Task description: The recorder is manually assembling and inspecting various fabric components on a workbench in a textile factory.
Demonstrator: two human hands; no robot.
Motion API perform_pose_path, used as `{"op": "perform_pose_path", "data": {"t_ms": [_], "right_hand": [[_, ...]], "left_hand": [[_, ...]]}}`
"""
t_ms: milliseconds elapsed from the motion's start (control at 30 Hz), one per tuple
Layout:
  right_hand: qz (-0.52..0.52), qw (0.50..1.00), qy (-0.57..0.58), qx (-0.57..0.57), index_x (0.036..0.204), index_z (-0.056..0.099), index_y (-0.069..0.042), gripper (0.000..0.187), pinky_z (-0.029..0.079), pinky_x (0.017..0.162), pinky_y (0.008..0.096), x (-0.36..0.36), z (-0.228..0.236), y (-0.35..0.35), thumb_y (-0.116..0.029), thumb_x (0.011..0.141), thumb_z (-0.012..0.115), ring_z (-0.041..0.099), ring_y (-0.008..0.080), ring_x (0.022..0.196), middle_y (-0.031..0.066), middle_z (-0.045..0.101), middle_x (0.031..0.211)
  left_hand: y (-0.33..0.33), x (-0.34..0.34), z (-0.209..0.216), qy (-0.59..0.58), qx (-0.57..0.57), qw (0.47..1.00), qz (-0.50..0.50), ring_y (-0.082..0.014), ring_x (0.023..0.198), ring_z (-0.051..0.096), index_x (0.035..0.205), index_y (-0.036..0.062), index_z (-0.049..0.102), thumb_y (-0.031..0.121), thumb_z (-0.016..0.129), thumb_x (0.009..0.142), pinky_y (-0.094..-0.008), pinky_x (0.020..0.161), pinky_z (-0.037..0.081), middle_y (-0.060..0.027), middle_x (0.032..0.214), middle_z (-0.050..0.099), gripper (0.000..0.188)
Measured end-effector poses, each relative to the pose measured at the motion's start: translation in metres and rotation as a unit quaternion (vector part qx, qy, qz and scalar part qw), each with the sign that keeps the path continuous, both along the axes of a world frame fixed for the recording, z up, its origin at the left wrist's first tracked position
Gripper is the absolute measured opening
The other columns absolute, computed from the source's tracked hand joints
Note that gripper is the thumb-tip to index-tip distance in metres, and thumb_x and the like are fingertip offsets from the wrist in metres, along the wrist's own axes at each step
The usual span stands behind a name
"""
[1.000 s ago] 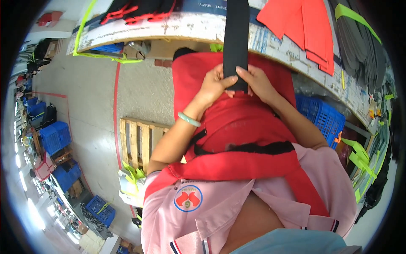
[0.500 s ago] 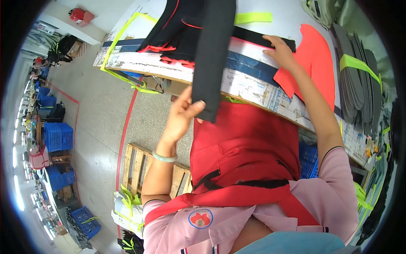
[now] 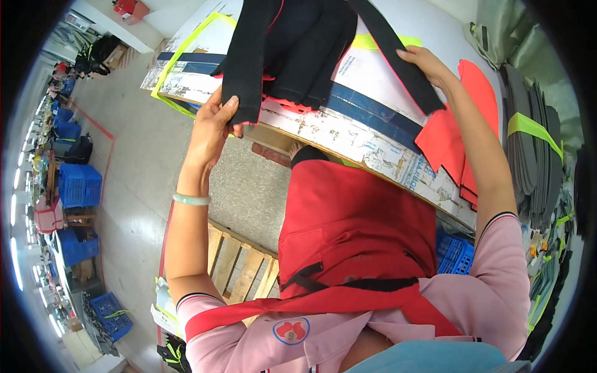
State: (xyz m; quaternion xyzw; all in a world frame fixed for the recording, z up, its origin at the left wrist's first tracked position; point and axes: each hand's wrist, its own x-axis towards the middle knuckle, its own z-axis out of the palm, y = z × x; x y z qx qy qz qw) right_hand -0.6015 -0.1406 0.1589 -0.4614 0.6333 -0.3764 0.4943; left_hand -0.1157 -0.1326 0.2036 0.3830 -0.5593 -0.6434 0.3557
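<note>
A black fabric piece with red edging (image 3: 305, 56) lies over the table's far part, two long straps running out from it. My left hand (image 3: 212, 124) pinches the lower end of the wide, textured black strap (image 3: 244, 68), thumb on top, just past the table's near edge. The thinner black strap with a red edge (image 3: 407, 74) slants across the table to the right. My right hand (image 3: 428, 67) has its fingers closed on that strap's edge. Beside my right forearm lie coral-red fabric pieces (image 3: 444, 137), partly hidden by the arm.
Stacked grey cut pieces (image 3: 525, 149) tied with a yellow-green band stand at the right. The worn white table (image 3: 367, 140) carries blue tape and yellow-green strips. A wooden pallet (image 3: 239, 267) lies on the floor at left; a blue crate (image 3: 454, 253) sits below the table.
My left hand has moved left and up, drawing the wide strap with it. The right hand has closed on the thin strap, which now slants down to the right.
</note>
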Motion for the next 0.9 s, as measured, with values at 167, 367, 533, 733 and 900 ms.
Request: {"op": "perform_pose_path", "data": {"t_ms": [167,367,533,733,900], "right_hand": [[-0.046,0.98,-0.179,-0.079,0.112,0.058,0.001,0.037,0.048,0.086,0.0268,0.087,0.002,-0.048,-0.026,0.089,0.066,0.06,0.0153,0.098,0.0095,0.063,0.111],[-0.07,0.994,-0.07,-0.04,0.142,0.024,0.01,0.082,0.055,0.079,0.0329,0.176,-0.011,-0.073,-0.027,0.085,0.07,0.062,0.0246,0.098,0.0207,0.057,0.119],[-0.064,0.995,0.012,-0.071,0.142,0.034,0.0,0.071,0.053,0.069,0.0251,0.17,-0.011,-0.038,-0.031,0.087,0.067,0.056,0.0102,0.074,0.0092,0.061,0.093],[0.018,0.989,0.036,-0.14,0.121,0.06,-0.009,0.035,0.049,0.066,0.0239,0.162,-0.028,0.056,-0.025,0.09,0.062,0.055,0.0097,0.071,0.0021,0.06,0.083],[0.074,0.951,0.24,-0.182,0.117,0.061,-0.008,0.033,0.048,0.084,0.0298,0.115,-0.042,0.186,-0.016,0.085,0.064,0.058,0.0176,0.093,0.0095,0.061,0.106]], "left_hand": [[-0.043,-0.032,-0.013,0.026,0.041,0.999,-0.001,-0.0074,0.053,0.048,0.126,-0.0003,0.048,0.014,0.055,0.095,-0.02,0.048,0.04,0.0004,0.079,0.057,0.035],[-0.071,-0.046,-0.012,-0.073,0.021,0.996,0.053,-0.0126,0.05,0.056,0.136,-0.0017,0.042,0.032,0.061,0.091,-0.0252,0.044,0.048,-0.0085,0.082,0.062,0.059],[-0.043,-0.048,-0.003,-0.193,-0.074,0.975,0.087,-0.0164,0.052,0.061,0.135,-0.002,0.041,0.04,0.052,0.095,-0.0268,0.042,0.047,-0.0078,0.064,0.059,0.059],[0.013,-0.01,-0.028,-0.075,-0.124,0.978,0.149,-0.0097,0.052,0.051,0.129,-0.0001,0.049,0.031,0.052,0.097,-0.0231,0.049,0.042,-0.0024,0.063,0.056,0.045],[0.083,0.0,-0.098,-0.092,0.031,0.994,0.053,-0.0082,0.058,0.053,0.115,0.004,0.061,0.024,0.051,0.098,-0.0219,0.053,0.043,-0.001,0.068,0.056,0.028]]}}
